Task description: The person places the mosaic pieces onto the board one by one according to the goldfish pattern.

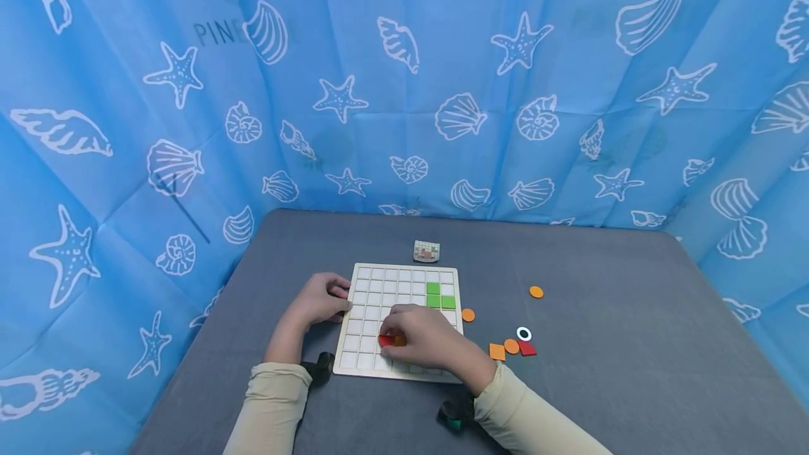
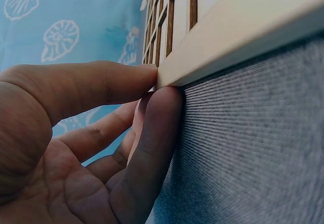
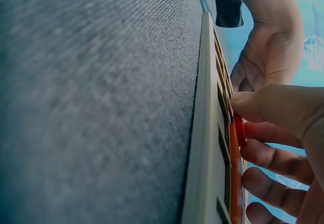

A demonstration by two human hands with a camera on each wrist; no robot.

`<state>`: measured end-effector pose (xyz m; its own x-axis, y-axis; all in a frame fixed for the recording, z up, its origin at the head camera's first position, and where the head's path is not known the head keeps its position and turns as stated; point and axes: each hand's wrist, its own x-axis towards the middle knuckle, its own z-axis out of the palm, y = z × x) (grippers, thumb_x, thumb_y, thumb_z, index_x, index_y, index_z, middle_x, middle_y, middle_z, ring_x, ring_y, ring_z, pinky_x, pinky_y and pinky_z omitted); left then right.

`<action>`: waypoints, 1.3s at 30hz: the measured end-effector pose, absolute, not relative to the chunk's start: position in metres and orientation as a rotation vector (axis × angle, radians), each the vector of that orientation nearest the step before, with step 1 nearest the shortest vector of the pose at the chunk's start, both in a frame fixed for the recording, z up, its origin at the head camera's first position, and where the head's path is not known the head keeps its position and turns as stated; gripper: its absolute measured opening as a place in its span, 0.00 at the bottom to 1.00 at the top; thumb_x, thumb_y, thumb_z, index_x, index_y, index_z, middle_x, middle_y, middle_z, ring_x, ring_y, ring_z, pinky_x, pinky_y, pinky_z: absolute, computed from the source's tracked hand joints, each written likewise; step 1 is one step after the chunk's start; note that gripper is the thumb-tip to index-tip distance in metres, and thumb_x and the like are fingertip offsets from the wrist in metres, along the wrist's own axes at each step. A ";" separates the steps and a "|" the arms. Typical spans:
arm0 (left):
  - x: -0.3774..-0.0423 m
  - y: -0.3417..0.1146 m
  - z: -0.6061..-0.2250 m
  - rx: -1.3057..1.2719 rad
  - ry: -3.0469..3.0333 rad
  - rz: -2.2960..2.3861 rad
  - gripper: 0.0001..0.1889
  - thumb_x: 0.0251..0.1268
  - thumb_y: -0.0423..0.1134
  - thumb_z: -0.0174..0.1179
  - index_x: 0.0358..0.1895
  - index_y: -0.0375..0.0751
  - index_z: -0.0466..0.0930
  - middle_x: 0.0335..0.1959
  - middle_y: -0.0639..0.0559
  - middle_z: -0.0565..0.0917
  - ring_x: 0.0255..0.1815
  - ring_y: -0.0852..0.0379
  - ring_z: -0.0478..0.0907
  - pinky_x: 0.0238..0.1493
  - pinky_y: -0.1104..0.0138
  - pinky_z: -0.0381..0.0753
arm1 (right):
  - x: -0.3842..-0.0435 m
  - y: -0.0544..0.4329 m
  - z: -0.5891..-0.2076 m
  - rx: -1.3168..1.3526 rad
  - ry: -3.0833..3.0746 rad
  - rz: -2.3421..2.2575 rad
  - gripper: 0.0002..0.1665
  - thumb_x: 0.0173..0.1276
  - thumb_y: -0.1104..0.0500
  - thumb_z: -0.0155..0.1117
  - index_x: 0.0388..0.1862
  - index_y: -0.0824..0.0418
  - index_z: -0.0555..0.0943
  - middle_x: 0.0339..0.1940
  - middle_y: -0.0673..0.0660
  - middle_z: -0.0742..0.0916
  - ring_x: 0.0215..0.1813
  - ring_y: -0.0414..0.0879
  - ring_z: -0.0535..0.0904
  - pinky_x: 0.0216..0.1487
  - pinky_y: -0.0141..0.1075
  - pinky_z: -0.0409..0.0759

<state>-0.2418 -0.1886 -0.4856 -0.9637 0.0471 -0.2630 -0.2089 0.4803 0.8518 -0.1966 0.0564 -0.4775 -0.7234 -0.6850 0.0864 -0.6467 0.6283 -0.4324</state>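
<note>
A white grid board (image 1: pixel 363 343) with a pale wooden rim lies on the grey table. At its left edge my left hand (image 1: pixel 319 298) pinches the rim between thumb and finger, as the left wrist view shows. Over the lower middle of the grid, my right hand (image 1: pixel 420 335) holds a small red tile (image 3: pixel 239 130) between thumb and fingertips. Beside it, an orange tile (image 3: pixel 235 168) sits on the board under the other fingers. Green tiles (image 1: pixel 432 288) fill several cells near the board's upper right.
Right of the board lie orange discs (image 1: pixel 536 292), an orange square (image 1: pixel 497 352), a red piece (image 1: pixel 527 348) and a white disc with a dark centre (image 1: pixel 524 333). A small patterned card (image 1: pixel 426 251) is behind the board. A blue shell-print curtain (image 1: pixel 404 90) hangs beyond the table.
</note>
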 end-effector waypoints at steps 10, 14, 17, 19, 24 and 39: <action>-0.244 -0.188 -0.487 -0.147 2.478 1.467 0.21 0.64 0.25 0.69 0.60 0.32 0.82 0.42 0.41 0.82 0.34 0.49 0.83 0.30 0.60 0.89 | -0.197 0.053 -0.478 -1.145 2.759 -0.653 0.09 0.68 0.49 0.77 0.42 0.51 0.91 0.36 0.45 0.86 0.33 0.32 0.73 0.33 0.27 0.74; -0.245 -0.188 -0.486 -0.142 2.481 1.463 0.21 0.64 0.25 0.69 0.60 0.32 0.81 0.41 0.41 0.81 0.34 0.50 0.82 0.30 0.60 0.89 | -0.196 0.053 -0.476 -1.142 2.752 -0.659 0.08 0.69 0.51 0.77 0.42 0.51 0.91 0.37 0.45 0.86 0.33 0.32 0.73 0.34 0.27 0.75; -0.244 -0.188 -0.486 -0.138 2.479 1.463 0.21 0.64 0.24 0.68 0.60 0.32 0.81 0.42 0.41 0.81 0.34 0.50 0.82 0.30 0.60 0.89 | -0.196 0.053 -0.476 -1.141 2.747 -0.664 0.08 0.69 0.51 0.77 0.42 0.52 0.91 0.38 0.46 0.87 0.34 0.32 0.74 0.34 0.27 0.75; -0.244 -0.188 -0.486 -0.136 2.483 1.459 0.21 0.64 0.24 0.68 0.60 0.31 0.81 0.42 0.40 0.81 0.34 0.49 0.83 0.30 0.60 0.89 | -0.196 0.052 -0.476 -1.146 2.749 -0.662 0.08 0.69 0.51 0.77 0.42 0.52 0.91 0.38 0.46 0.87 0.34 0.32 0.74 0.34 0.27 0.75; -0.244 -0.187 -0.487 -0.157 2.492 1.449 0.21 0.63 0.24 0.69 0.60 0.33 0.82 0.42 0.41 0.82 0.35 0.50 0.83 0.30 0.61 0.89 | -0.197 0.052 -0.478 -1.156 2.759 -0.637 0.08 0.69 0.51 0.77 0.42 0.51 0.91 0.37 0.46 0.86 0.33 0.32 0.73 0.33 0.27 0.75; -0.242 -0.187 -0.485 -0.139 2.500 1.458 0.21 0.63 0.25 0.69 0.61 0.31 0.81 0.42 0.41 0.81 0.35 0.50 0.83 0.32 0.60 0.89 | -0.202 0.096 -0.468 -1.016 2.800 -0.824 0.10 0.71 0.51 0.75 0.46 0.53 0.91 0.40 0.47 0.87 0.37 0.40 0.79 0.34 0.31 0.77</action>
<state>-0.2415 -0.1870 -0.4854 -0.9659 0.0402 -0.2559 -0.2028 0.4969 0.8438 -0.2017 0.0960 -0.4684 -0.7829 -0.6086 0.1290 -0.5815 0.6420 -0.4997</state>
